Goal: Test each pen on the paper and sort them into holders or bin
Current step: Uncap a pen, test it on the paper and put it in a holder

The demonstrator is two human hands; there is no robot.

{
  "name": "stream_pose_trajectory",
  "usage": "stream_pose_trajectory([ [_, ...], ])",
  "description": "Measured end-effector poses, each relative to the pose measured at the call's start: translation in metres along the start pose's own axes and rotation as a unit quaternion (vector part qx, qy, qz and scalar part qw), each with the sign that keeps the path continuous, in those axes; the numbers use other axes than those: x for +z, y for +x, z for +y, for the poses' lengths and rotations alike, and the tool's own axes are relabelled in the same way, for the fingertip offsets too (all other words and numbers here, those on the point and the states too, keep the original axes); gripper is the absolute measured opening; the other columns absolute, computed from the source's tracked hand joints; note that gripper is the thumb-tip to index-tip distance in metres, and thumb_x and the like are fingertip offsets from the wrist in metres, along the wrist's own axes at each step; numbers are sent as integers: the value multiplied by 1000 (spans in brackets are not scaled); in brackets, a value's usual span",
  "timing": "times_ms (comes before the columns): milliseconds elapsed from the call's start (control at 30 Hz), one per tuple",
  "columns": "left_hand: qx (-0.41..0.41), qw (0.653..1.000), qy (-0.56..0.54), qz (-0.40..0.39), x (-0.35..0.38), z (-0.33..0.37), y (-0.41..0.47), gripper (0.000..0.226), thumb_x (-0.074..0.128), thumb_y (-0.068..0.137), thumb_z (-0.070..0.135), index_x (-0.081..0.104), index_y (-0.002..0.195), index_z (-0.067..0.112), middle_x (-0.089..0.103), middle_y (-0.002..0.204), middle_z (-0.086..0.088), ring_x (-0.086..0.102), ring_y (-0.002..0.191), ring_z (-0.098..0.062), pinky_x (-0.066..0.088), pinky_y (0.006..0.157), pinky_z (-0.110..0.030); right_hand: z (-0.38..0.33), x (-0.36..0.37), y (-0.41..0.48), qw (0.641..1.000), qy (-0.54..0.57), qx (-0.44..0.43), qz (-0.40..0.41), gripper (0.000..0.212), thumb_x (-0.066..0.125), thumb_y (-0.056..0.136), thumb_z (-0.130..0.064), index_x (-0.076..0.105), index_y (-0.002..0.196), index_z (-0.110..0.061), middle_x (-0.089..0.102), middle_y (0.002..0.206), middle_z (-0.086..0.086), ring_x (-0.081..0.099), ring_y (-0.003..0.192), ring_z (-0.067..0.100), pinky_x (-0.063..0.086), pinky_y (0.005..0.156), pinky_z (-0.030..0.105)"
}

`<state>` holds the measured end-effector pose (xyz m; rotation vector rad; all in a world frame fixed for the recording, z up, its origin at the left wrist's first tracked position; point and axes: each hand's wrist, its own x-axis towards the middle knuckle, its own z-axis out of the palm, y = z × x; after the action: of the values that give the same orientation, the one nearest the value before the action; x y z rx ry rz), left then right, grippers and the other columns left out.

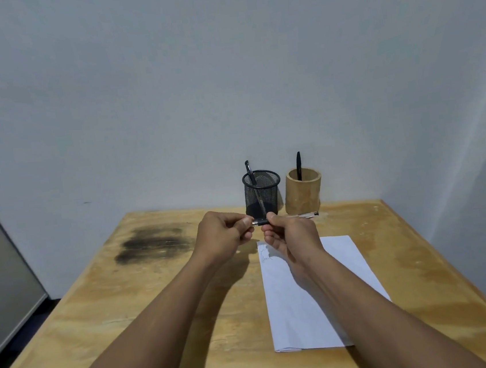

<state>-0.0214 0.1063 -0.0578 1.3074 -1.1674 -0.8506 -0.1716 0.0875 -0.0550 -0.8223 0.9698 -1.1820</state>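
Pinched silver-black pen (260, 221) by 1 end in left hand (226, 233), clenched barrel in right hand (289, 236), level above table (128, 300) near far edge. Behind stood mesh holder (262, 195) with leaning pen (249, 172), bamboo holder (303, 195) with upright pen (298, 166). Scribbled paper (324, 310) toward right edge.

Your left hand (225, 231) and right hand (291, 238) pinch one pen (260, 221) level over the table (128, 300); paper (324, 310) lies at 5 o'clock; mesh holder (262, 195) at 12, bamboo holder (303, 195) at 1.
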Motion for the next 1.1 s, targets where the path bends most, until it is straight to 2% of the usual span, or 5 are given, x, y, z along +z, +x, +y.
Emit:
stream_pose_trajectory([
  [133, -6, 1000, -10, -4, 0, -2, 1, 15, 67, 92, 6, 76, 83, 13, 71, 68, -6, 63, 64, -15, 61, 79, -36, 2, -4, -1, 999, -22, -24, -21, 10, 66, 95, -6, 72, 89, -1, 69, 71, 9, 62, 66, 16, 53, 71, 28],
  [600, -6, 1000, 6, -18, 0, -2, 2, 15, 67, 93, 8, 75, 83, 15, 72, 69, -5, 64, 64, -16, 62, 76, -33, 5, 2, 0, 1000, 16, 10, 22, 14, 66, 95, -5, 69, 85, 3, 65, 64, 11, 57, 52, 13, 52, 60, 25],
  [800, -25, 999, -21, -41, -8, 5, 3, 11, 65, 93, 6, 76, 89, 7, 71, 71, -8, 63, 61, -13, 58, 65, -24, 4, -3, -2, 993, -69, -97, -23, 12, 68, 94, -8, 73, 83, -7, 69, 67, 7, 61, 63, 14, 51, 67, 27],
  [1000, -6, 1000, 1, -15, -7, 2, 5, 12, 66, 92, 6, 75, 97, -2, 72, 70, -8, 63, 60, -13, 61, 69, -26, 4, 7, -4, 1000, 20, 7, 12, 15, 67, 95, -6, 70, 82, 1, 67, 64, 9, 59, 52, 12, 53, 59, 24],
  [1100, -9, 1000, 4, -18, -7, 2, 5, 13, 65, 93, 5, 74, 97, -2, 70, 70, -9, 62, 60, -13, 60, 69, -25, 2, 5, -2, 999, -21, -32, 19, 14, 66, 95, -7, 70, 85, 2, 66, 65, 9, 59, 54, 12, 53, 55, 21],
])
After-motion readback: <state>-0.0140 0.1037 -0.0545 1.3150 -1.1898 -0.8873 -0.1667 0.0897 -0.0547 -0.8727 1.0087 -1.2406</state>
